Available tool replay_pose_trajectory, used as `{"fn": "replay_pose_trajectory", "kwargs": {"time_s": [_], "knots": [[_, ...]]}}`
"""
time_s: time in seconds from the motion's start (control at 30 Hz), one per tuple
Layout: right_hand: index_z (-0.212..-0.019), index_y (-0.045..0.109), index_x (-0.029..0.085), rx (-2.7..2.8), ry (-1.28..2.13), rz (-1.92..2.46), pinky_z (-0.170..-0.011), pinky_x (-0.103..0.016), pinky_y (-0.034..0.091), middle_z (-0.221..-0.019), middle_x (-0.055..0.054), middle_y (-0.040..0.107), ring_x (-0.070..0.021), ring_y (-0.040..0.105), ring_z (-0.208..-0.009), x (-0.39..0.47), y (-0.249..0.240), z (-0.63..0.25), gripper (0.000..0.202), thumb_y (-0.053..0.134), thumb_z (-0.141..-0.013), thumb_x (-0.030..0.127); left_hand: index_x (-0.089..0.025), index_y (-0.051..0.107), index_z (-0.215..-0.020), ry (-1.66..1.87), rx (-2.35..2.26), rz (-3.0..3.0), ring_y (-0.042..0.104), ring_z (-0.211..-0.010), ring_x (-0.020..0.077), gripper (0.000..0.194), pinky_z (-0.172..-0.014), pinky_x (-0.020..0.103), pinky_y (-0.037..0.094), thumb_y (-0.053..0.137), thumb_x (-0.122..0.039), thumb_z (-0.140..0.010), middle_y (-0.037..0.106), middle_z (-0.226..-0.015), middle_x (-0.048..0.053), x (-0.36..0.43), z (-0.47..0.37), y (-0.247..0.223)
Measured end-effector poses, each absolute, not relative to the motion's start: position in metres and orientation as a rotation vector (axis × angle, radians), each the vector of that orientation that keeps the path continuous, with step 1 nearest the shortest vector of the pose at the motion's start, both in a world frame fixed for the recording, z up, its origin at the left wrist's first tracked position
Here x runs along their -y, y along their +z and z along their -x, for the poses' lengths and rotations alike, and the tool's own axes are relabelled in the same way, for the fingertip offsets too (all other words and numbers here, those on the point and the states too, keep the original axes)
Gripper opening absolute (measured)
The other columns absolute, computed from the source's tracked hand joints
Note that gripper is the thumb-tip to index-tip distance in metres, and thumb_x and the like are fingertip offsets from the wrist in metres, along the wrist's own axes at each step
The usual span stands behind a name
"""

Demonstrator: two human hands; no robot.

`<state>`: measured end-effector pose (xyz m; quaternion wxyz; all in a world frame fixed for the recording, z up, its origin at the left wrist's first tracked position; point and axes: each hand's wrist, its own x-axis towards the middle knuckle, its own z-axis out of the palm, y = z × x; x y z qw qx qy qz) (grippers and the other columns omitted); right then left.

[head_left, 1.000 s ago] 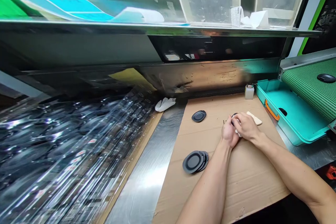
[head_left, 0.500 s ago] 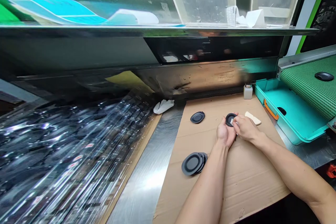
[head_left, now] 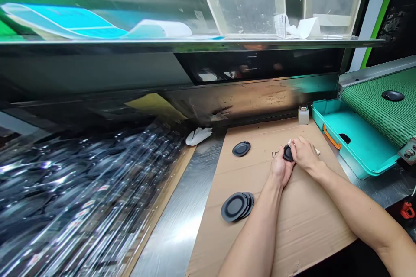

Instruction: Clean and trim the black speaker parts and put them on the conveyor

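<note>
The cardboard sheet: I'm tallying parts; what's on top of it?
On the cardboard sheet sit stacked black discs, a separate black disc and a small bottle. A pale item peeks past the right hand, which hides the rest. The top disc hides most of those beneath.

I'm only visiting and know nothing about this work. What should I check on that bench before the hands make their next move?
1. Left-hand grip supports the small black disc: ok.
2. Right-hand grip is at that disc: ok.
3. Disc's underside is clean: cannot tell, hidden.
4. Stack of black plates is squarely aligned: not ok, they lie staggered.
5. White bottle stands upright on the cardboard sheet: ok.
</note>
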<state>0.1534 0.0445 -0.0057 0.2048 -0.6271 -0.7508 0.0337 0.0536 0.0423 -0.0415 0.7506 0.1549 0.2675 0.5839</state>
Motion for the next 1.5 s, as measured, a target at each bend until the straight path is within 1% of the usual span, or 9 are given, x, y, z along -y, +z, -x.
{"fn": "replay_pose_trajectory", "kwargs": {"time_s": [0.13, 0.3, 0.4, 0.5, 0.73, 1.0, 1.1, 1.37, 1.5], "knots": [[-0.106, 0.062, 0.020, 2.112, 0.097, 1.701, -0.081, -0.028, 0.042, -0.107, -0.007, 0.065, -0.0195, 0.062, -0.095, -0.044, -0.005, -0.154, 0.028, 0.036, -0.105, 0.031, -0.012, 0.071, -0.107, 1.351, -0.557, -0.361, 0.065, -0.119, 0.0213, 0.035, -0.107, 0.035, 0.048, 0.042, -0.031, -0.104, 0.074, -0.114, 0.014, -0.042, -0.056, -0.043], [-0.107, 0.063, 0.019, 2.066, 0.106, 1.791, -0.081, -0.029, 0.043, -0.109, -0.009, 0.066, -0.0204, 0.063, -0.095, -0.044, -0.002, -0.152, 0.029, 0.036, -0.104, 0.029, -0.013, 0.071, -0.108, 1.355, -0.568, -0.363, 0.067, -0.116, 0.0214, 0.038, -0.107, 0.038, 0.049, 0.038, -0.031, -0.105, 0.076, -0.109, 0.012, -0.043, -0.055, -0.043], [-0.108, 0.063, 0.019, 2.101, 0.145, 1.769, -0.082, -0.029, 0.043, -0.111, -0.009, 0.067, -0.0205, 0.063, -0.097, -0.043, -0.002, -0.153, 0.027, 0.038, -0.104, 0.028, -0.012, 0.071, -0.104, 1.365, -0.574, -0.331, 0.069, -0.111, 0.0190, 0.038, -0.107, 0.034, 0.049, 0.037, -0.030, -0.105, 0.076, -0.102, 0.011, -0.044, -0.053, -0.042], [-0.107, 0.063, 0.017, 2.061, 0.135, 1.804, -0.081, -0.029, 0.042, -0.110, -0.010, 0.067, -0.0207, 0.063, -0.097, -0.041, -0.002, -0.153, 0.028, 0.038, -0.104, 0.028, -0.011, 0.070, -0.106, 1.355, -0.565, -0.321, 0.069, -0.111, 0.0192, 0.039, -0.106, 0.034, 0.049, 0.037, -0.031, -0.105, 0.076, -0.106, 0.012, -0.045, -0.053, -0.041], [-0.092, 0.065, 0.017, 2.180, 0.292, 1.545, -0.079, -0.026, 0.040, -0.100, -0.008, 0.070, -0.0181, 0.063, -0.092, -0.033, -0.007, -0.145, 0.017, 0.049, -0.097, 0.020, -0.010, 0.070, -0.110, 1.254, -0.541, -0.256, 0.068, -0.113, 0.0235, 0.045, -0.107, 0.039, 0.049, 0.033, -0.036, -0.104, 0.076, -0.103, 0.013, -0.044, -0.048, -0.033], [-0.080, 0.066, 0.019, 1.933, 0.326, 1.503, -0.073, -0.025, 0.037, -0.082, -0.003, 0.071, -0.0157, 0.061, -0.078, -0.034, -0.005, -0.138, 0.021, 0.051, -0.094, 0.018, -0.016, 0.062, -0.131, 1.230, -0.492, -0.295, 0.068, -0.113, 0.0240, 0.041, -0.106, 0.043, 0.049, 0.039, -0.029, -0.100, 0.073, -0.114, 0.012, -0.041, -0.052, -0.032], [-0.078, 0.067, 0.019, 1.979, 0.378, 1.470, -0.071, -0.025, 0.036, -0.078, -0.002, 0.071, -0.0155, 0.061, -0.075, -0.033, -0.004, -0.141, 0.017, 0.054, -0.090, 0.018, -0.015, 0.062, -0.132, 1.246, -0.494, -0.304, 0.069, -0.111, 0.0244, 0.042, -0.105, 0.043, 0.049, 0.040, -0.029, -0.099, 0.073, -0.112, 0.013, -0.040, -0.049, -0.034], [-0.078, 0.066, 0.020, 1.906, 0.487, 1.449, -0.067, -0.023, 0.038, -0.077, -0.001, 0.071, -0.0137, 0.062, -0.070, -0.034, -0.004, -0.144, 0.019, 0.053, -0.091, 0.021, -0.018, 0.064, -0.128, 1.294, -0.495, -0.315, 0.070, -0.105, 0.0223, 0.039, -0.101, 0.039, 0.051, 0.042, -0.025, -0.097, 0.074, -0.105, 0.010, -0.038, -0.053, -0.033], [-0.080, 0.066, 0.018, 1.986, 0.324, 1.525, -0.073, -0.025, 0.039, -0.085, -0.005, 0.072, -0.0166, 0.064, -0.079, -0.034, -0.004, -0.143, 0.019, 0.052, -0.092, 0.019, -0.018, 0.065, -0.126, 1.312, -0.490, -0.287, 0.070, -0.106, 0.0213, 0.038, -0.102, 0.038, 0.051, 0.040, -0.025, -0.098, 0.074, -0.105, 0.009, -0.039, -0.052, -0.034]]}}
